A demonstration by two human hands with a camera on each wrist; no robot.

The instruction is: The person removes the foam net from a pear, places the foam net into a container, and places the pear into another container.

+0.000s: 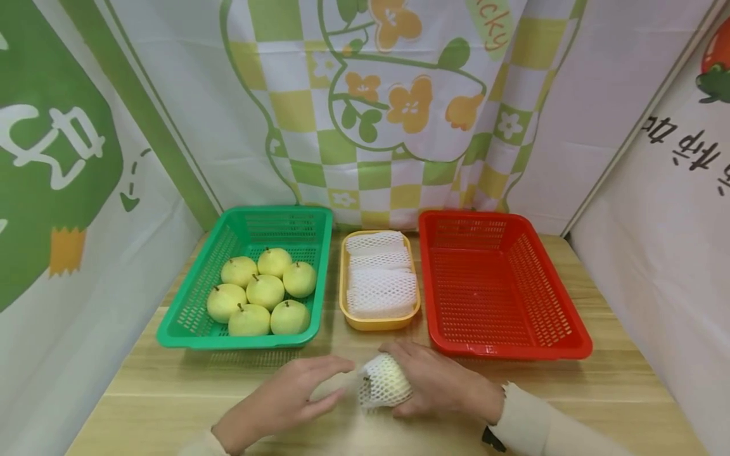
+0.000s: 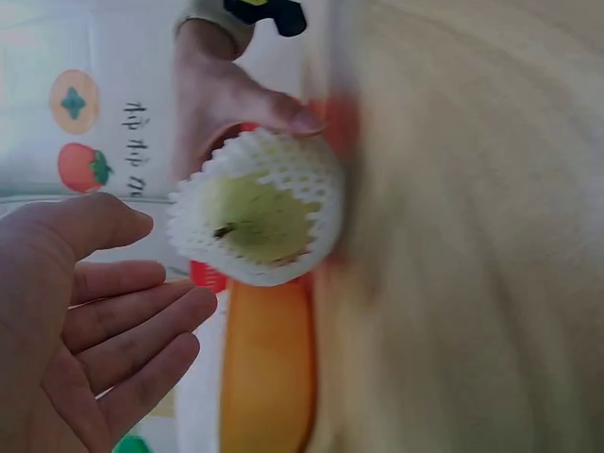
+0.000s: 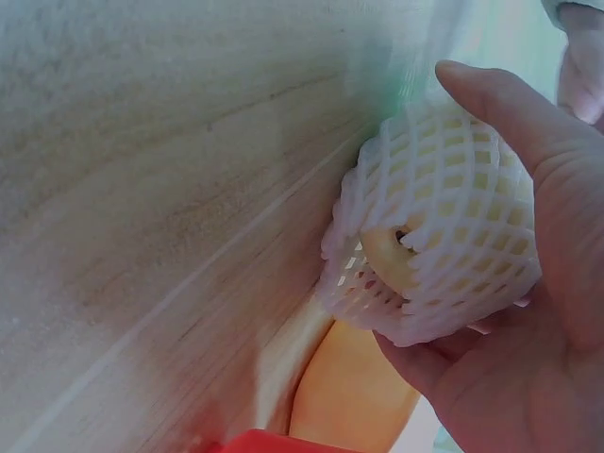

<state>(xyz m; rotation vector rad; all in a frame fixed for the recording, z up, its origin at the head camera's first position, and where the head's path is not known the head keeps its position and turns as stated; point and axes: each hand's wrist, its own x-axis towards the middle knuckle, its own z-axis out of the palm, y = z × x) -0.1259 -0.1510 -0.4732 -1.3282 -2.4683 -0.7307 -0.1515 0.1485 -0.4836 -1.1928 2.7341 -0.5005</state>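
A pale yellow-green pear [image 2: 260, 222] sits inside a white foam net sleeve [image 3: 444, 179], its stem end showing at the sleeve's opening. My right hand [image 1: 436, 380] grips the sleeved pear from the right, thumb on the near side and fingers round the far side, low over the table. To the left of it, apart from the pear, my left hand [image 1: 291, 396] holds nothing; its fingers are extended and relaxed, pointing toward the pear. In the left wrist view the fingers [image 2: 142, 330] are spread slightly beside the sleeve.
A green basket [image 1: 171, 332] with several bare pears [image 1: 265, 291] stands at the left. In the middle, a yellow tray [image 1: 379, 324] holds a stack of foam net sleeves [image 1: 382, 288]. A red basket [image 1: 507, 351] stands at the right. Printed curtains [image 1: 365, 171] hang behind and at both sides.
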